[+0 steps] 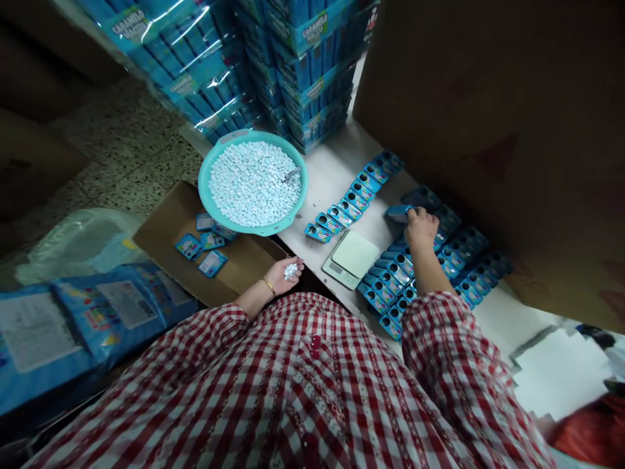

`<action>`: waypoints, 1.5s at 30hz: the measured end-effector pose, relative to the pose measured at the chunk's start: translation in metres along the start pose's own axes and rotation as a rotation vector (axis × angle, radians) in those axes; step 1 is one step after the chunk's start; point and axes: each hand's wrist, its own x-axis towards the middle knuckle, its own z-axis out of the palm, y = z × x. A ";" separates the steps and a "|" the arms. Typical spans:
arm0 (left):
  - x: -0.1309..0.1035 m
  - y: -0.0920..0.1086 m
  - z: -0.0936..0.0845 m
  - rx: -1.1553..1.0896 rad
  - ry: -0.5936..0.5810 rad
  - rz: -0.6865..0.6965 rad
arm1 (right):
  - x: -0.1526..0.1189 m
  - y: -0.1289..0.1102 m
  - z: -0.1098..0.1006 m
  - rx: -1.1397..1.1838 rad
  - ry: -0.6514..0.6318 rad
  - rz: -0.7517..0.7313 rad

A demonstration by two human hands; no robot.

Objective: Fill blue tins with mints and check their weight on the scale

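In the cupped palm of my left hand (284, 276) lies a small heap of pale candies (291, 271), held at the table's front edge. My right hand (422, 228) grips a small blue tin (400, 212) by its end, above the back of the rows of tins. Between my hands sits a small kitchen scale (351, 258) with a bare top. A line of blue tins (349, 210) with round dark openings runs away from me behind it. To the left, a turquoise basin (205, 189) full of the same candies has a metal scoop (291, 174) stuck in it.
Several tins lie in an open cardboard box (249, 260) below the basin. Wrapped stacks of blue packs (312, 78) rise at the back, and a large carton (488, 117) walls the right. Blue bags (107, 312) lie at left; white paper sheets (561, 371) are at right.
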 end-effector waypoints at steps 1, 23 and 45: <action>0.002 0.000 0.003 -0.002 -0.019 -0.014 | -0.013 -0.007 -0.010 0.005 0.013 -0.039; 0.004 -0.037 0.008 0.021 -0.102 -0.114 | -0.164 -0.199 -0.038 0.510 -0.318 -0.699; 0.013 -0.043 0.026 0.095 -0.204 -0.162 | -0.156 -0.152 -0.042 1.018 -0.175 -0.330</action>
